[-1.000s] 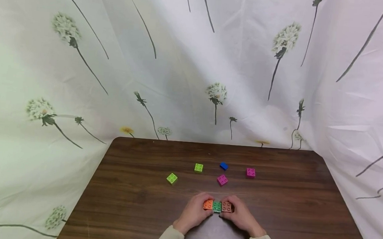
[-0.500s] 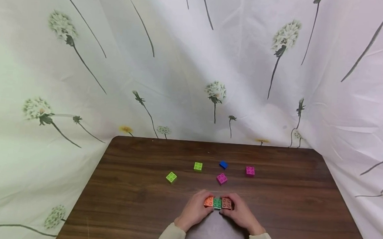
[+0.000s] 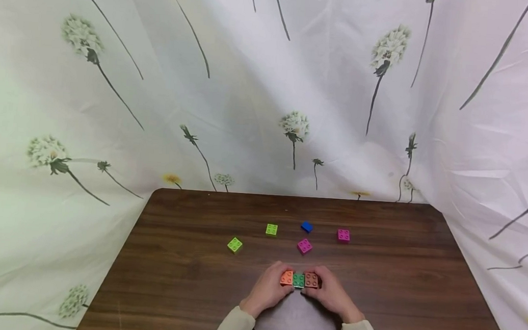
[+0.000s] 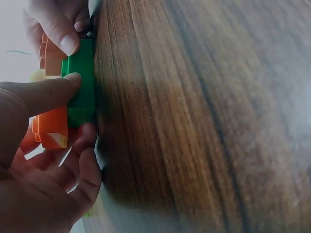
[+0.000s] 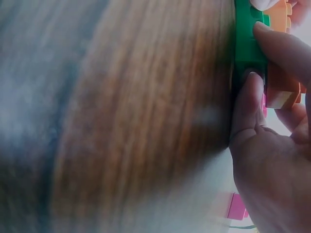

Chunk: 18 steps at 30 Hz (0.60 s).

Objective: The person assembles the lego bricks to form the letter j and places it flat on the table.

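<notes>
A green toy brick lies low over the table, with an orange brick on its left end and a brown brick on its right end. Green studs show between the two upper bricks. My left hand grips the left side, its thumb against the green brick beside the orange brick in the left wrist view. From the right, my right hand pinches the brown and green bricks, thumb pressing the green side in the right wrist view. Fingers behind the bricks are partly hidden.
Beyond the hands lie two lime bricks, a blue brick and two magenta bricks on the dark wooden table. A white flowered cloth hangs along the table's back and sides.
Both hands and the joined bricks have shifted slightly away from the body since a second ago. The grip looks the same, and the loose bricks keep their places.
</notes>
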Each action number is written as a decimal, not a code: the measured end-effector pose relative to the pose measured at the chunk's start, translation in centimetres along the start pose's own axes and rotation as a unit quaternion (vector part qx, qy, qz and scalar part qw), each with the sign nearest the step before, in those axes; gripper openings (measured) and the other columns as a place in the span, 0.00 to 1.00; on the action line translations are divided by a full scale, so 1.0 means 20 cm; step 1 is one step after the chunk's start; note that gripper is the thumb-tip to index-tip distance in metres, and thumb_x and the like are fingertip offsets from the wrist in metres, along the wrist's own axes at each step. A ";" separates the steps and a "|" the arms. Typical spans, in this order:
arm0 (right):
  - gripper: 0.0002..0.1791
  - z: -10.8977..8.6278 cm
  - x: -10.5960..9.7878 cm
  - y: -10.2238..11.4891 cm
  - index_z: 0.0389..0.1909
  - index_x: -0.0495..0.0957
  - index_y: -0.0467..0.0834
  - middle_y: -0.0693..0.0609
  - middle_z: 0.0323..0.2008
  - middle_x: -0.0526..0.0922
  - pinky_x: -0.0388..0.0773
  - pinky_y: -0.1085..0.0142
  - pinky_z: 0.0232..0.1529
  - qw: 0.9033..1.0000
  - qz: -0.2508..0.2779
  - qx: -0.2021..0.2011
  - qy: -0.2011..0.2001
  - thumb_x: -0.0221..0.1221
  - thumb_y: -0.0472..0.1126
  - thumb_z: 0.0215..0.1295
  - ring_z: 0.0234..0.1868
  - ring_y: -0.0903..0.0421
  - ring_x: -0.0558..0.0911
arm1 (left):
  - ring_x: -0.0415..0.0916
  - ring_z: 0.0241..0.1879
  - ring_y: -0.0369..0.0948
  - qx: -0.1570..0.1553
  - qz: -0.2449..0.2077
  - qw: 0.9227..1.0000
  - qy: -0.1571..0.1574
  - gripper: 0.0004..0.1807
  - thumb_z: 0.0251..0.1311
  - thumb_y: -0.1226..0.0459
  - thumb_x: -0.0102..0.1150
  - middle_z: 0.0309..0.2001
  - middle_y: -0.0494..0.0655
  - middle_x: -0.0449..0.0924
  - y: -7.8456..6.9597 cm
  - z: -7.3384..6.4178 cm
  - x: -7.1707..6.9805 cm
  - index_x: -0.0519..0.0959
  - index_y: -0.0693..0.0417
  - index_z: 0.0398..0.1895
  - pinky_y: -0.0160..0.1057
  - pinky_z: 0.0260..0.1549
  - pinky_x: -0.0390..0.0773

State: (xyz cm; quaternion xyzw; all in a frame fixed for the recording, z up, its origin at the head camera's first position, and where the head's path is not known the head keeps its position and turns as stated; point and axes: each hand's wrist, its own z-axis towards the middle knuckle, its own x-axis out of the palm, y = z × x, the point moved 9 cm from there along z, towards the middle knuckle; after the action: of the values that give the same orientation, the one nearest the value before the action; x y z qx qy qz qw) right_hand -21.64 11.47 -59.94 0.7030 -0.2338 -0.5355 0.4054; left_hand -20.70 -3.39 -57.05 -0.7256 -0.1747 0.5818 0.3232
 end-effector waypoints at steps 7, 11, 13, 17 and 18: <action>0.20 -0.01 0.00 0.00 0.45 0.79 0.49 0.52 0.43 0.78 0.70 0.63 0.45 1.000 0.005 0.006 0.005 0.72 0.45 0.50 0.43 0.58 0.75 | 0.74 0.47 0.38 -0.013 -0.005 1.000 0.017 0.26 0.50 0.62 0.72 0.48 0.43 0.76 0.02 -0.01 0.03 0.75 0.50 0.54 0.45 0.50 0.74; 0.20 -0.01 0.01 -0.01 0.45 0.79 0.48 0.52 0.44 0.78 0.70 0.61 0.46 1.000 0.008 0.012 0.013 0.71 0.44 0.51 0.44 0.57 0.75 | 0.73 0.52 0.43 -0.023 -0.034 0.999 0.034 0.38 0.49 0.55 0.73 0.55 0.48 0.72 0.03 -0.02 0.04 0.68 0.52 0.63 0.50 0.55 0.73; 0.20 -0.01 0.01 -0.01 0.46 0.79 0.48 0.51 0.44 0.78 0.71 0.61 0.46 1.000 0.007 0.011 0.012 0.71 0.44 0.51 0.44 0.57 0.75 | 0.73 0.52 0.43 -0.022 -0.044 0.998 0.037 0.41 0.49 0.51 0.72 0.56 0.49 0.70 0.04 -0.03 0.03 0.66 0.52 0.65 0.50 0.55 0.73; 0.20 -0.01 0.00 0.00 0.45 0.79 0.48 0.52 0.43 0.78 0.70 0.64 0.45 1.000 0.004 0.005 0.003 0.72 0.44 0.50 0.43 0.58 0.74 | 0.73 0.49 0.40 -0.021 -0.048 0.998 0.030 0.37 0.55 0.45 0.65 0.55 0.47 0.70 0.06 -0.05 -0.03 0.68 0.52 0.64 0.46 0.51 0.75; 0.20 -0.01 0.00 0.00 0.45 0.79 0.48 0.52 0.43 0.78 0.70 0.64 0.45 1.000 0.002 0.003 0.001 0.72 0.44 0.50 0.42 0.58 0.74 | 0.73 0.46 0.39 -0.021 -0.049 0.998 0.025 0.35 0.57 0.44 0.63 0.53 0.47 0.70 0.07 -0.05 -0.05 0.69 0.52 0.63 0.44 0.47 0.76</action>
State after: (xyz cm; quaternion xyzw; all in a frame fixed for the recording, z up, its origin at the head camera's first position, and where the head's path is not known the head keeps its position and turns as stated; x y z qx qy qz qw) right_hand -21.47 11.44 -59.96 0.7042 -0.2369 -0.5334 0.4043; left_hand -20.24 -5.34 -57.25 -0.7369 -0.2139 0.5433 0.3406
